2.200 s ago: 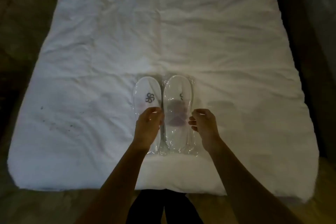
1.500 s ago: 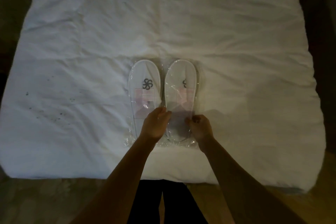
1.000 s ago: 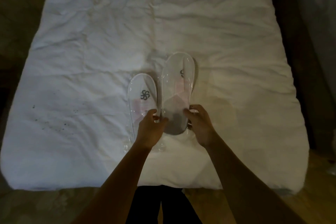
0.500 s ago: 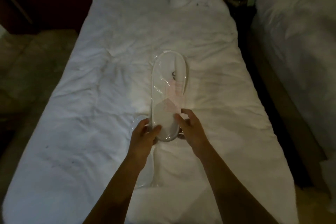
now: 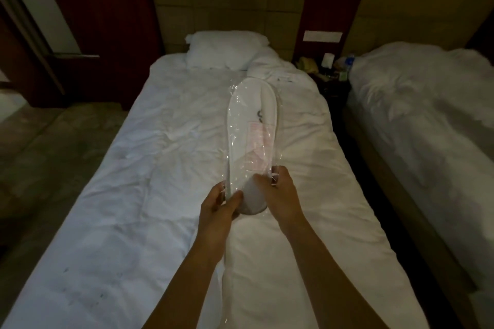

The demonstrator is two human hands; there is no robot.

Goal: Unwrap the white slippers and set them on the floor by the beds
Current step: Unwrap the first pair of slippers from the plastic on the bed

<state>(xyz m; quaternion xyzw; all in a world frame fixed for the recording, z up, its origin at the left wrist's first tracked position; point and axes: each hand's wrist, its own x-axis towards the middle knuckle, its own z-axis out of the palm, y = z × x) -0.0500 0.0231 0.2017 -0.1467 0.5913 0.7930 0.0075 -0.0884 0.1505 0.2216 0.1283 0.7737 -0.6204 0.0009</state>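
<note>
Both grips, left (image 5: pixel 217 204) and right (image 5: pixel 278 191), pinching heel end of wrapped slipper (image 5: pixel 251 141); toe pointing away from grips, raised over bed (image 5: pixel 149 168), clear wrap (image 5: pixel 235 104) still on.

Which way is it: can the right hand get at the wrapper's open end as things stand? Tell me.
Probably yes. The right hand already grips the wrapped slipper at its near end, beside the left hand; nothing blocks it, though the opening itself isn't discernible.

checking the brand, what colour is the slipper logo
Dark grey logo on the white plastic-wrapped slipper, head view.
</note>
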